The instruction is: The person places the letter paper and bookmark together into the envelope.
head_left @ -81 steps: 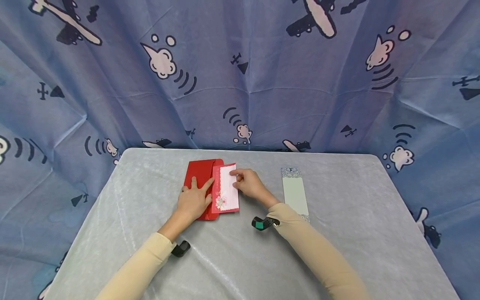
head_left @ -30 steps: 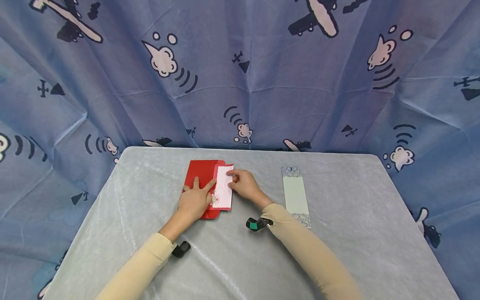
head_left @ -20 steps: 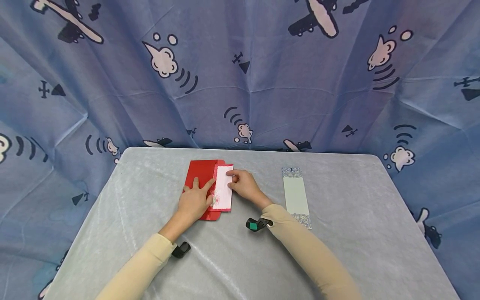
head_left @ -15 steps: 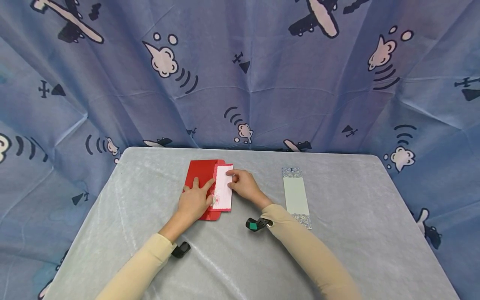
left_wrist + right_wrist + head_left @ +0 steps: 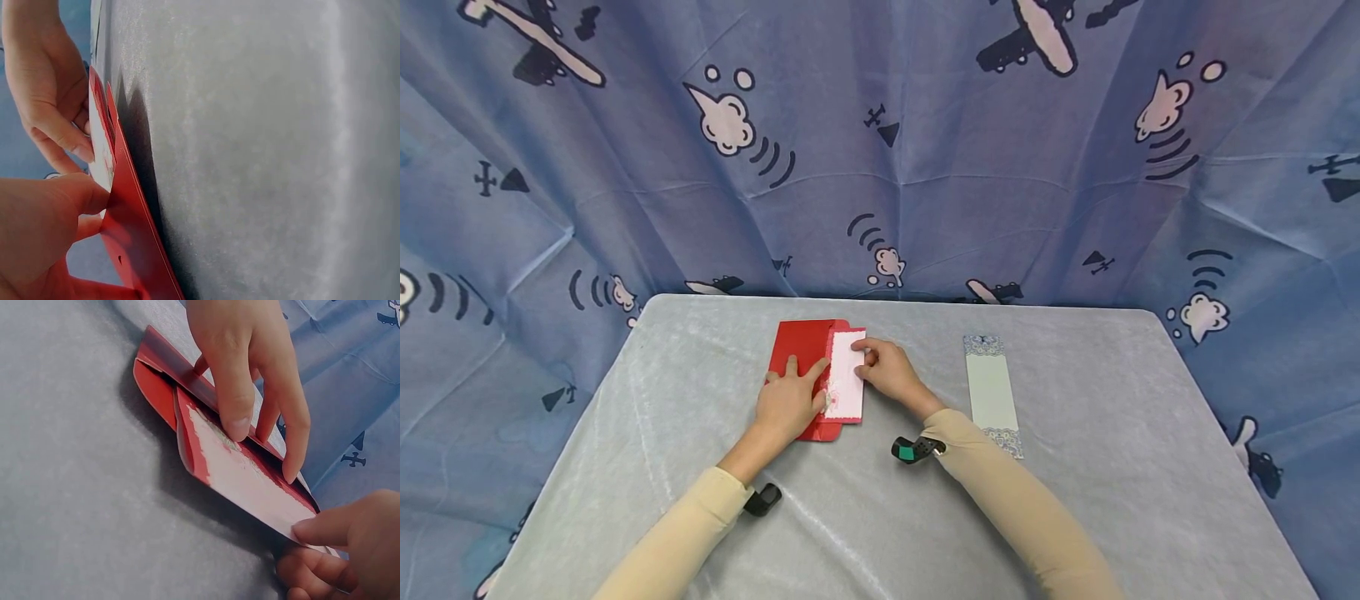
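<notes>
A red envelope (image 5: 801,343) lies on the table with its opening to the right. A pink and white greeting card (image 5: 847,379) with a flower print sits partly inside it, its right part sticking out over the envelope's flap (image 5: 154,394). My left hand (image 5: 784,407) rests on the envelope with spread fingers, its thumb (image 5: 237,422) on the card near the envelope's opening. My right hand (image 5: 891,368) pinches the card's right edge between thumb and fingers. The left part of the card is hidden in the envelope.
Right of my right hand, a pale green card (image 5: 991,387) with patterned ends lies flat on the grey cloth-covered table (image 5: 1097,417). Behind the table's far edge hangs a blue curtain (image 5: 820,108) printed with planes and clouds.
Since the oldest frame, the greeting card has slid left, further into the envelope, with my right hand still pinching it. Over the last half second both hands stay practically still.
</notes>
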{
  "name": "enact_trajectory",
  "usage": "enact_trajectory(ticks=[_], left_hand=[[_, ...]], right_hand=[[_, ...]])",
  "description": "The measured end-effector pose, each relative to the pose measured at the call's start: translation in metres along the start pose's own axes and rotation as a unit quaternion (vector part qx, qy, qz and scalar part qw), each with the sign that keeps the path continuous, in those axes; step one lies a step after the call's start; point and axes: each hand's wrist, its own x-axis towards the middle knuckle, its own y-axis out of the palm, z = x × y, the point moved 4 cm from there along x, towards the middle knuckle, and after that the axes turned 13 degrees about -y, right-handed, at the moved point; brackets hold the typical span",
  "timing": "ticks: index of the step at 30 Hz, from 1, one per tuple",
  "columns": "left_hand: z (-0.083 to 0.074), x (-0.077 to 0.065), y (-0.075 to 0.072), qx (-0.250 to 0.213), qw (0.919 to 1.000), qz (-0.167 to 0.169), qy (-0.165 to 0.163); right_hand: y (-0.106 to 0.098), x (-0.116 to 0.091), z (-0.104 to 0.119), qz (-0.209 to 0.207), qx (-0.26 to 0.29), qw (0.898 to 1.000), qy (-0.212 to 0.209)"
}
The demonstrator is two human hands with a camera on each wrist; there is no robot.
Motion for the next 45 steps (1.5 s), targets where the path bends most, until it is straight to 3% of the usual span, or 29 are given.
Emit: enact_trajectory(ticks=[29,38,45], left_hand=[[0.001,0.0,0.0,-0.012,0.9999,0.005,0.004],[0.001,0.0,-0.002,-0.011,0.9999,0.012,0.006],[0.002,0.002,-0.002,-0.011,0.9999,0.009,0.008]], right_hand=[[0.007,0.002,-0.001,0.001,-0.012,1.0,-0.004],[0.0,-0.002,-0.006,0.001,-0.014,1.0,-0.012],[-0.006,-0.005,-0.01,0.045,-0.032,0.998,-0.026]])
